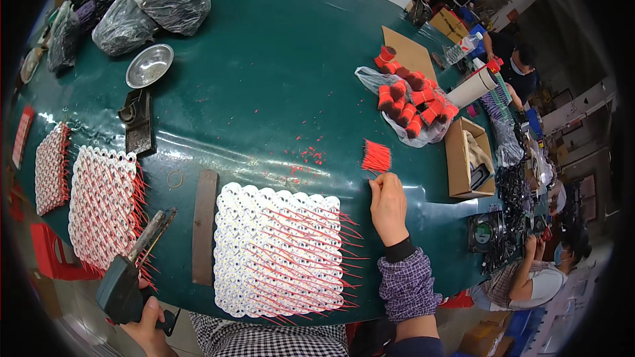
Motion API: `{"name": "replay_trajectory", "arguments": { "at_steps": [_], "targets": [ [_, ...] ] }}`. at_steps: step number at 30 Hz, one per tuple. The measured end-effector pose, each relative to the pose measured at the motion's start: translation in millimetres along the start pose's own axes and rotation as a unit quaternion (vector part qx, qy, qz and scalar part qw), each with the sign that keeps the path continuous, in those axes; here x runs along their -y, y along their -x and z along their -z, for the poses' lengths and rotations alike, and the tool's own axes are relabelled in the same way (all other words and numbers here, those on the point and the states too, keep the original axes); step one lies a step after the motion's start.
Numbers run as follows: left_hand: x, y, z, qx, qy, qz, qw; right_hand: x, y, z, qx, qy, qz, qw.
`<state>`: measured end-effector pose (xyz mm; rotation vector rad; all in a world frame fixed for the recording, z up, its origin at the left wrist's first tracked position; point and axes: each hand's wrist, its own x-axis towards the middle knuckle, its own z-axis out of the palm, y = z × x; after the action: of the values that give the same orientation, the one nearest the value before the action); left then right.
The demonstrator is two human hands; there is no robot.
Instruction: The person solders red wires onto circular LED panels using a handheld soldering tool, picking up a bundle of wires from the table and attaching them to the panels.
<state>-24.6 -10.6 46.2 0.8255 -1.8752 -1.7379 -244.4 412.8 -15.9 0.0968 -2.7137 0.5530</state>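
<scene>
On the green worktop (264,59), a white panel (278,251) lies between the hands; the left hand (149,329) grips a soldering gun (121,289); the right hand (389,206) is at the red wires (377,157), its pinch unclear to me.

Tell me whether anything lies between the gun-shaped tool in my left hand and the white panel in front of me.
Yes: a brown bar lies between the gun-shaped tool and the white panel, along that panel's left edge.

No lettering is legible; the dark print on the far cardboard carton (450,25) is too small.
</scene>
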Motion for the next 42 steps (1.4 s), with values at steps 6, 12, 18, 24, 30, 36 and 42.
{"name": "replay_trajectory", "arguments": {
  "at_steps": [6,12,18,24,30,36,42],
  "targets": [
    [1.9,0.0,-9.6,0.009,0.003,-0.014,1.000,6.2,-5.3,12.4,-0.011,-0.132,-0.127,0.983],
    [12.7,-5.1,0.6,0.015,0.017,-0.014,1.000,8.5,6.1,14.5,-0.010,-0.253,-0.191,0.948],
    [19.9,-5.7,-0.5,0.036,0.016,-0.013,0.999,-2.1,-4.2,5.3,-0.032,-0.060,-0.055,0.996],
    [18.1,-1.1,1.8,0.025,0.012,-0.017,0.999,-4.3,-42.5,2.9,-0.077,0.020,0.024,0.997],
    [17.0,2.0,0.0,0.010,0.019,-0.008,1.000,-18.3,-64.9,-3.3,-0.036,0.061,0.062,0.996],
    [21.2,2.3,2.3,0.018,0.026,-0.012,0.999,-18.3,-64.8,-11.1,-0.053,0.088,0.083,0.991],
    [11.0,3.5,-5.6,0.030,0.020,-0.026,0.999,-21.1,-56.3,-15.3,-0.076,0.076,0.087,0.990]
  ]
}}
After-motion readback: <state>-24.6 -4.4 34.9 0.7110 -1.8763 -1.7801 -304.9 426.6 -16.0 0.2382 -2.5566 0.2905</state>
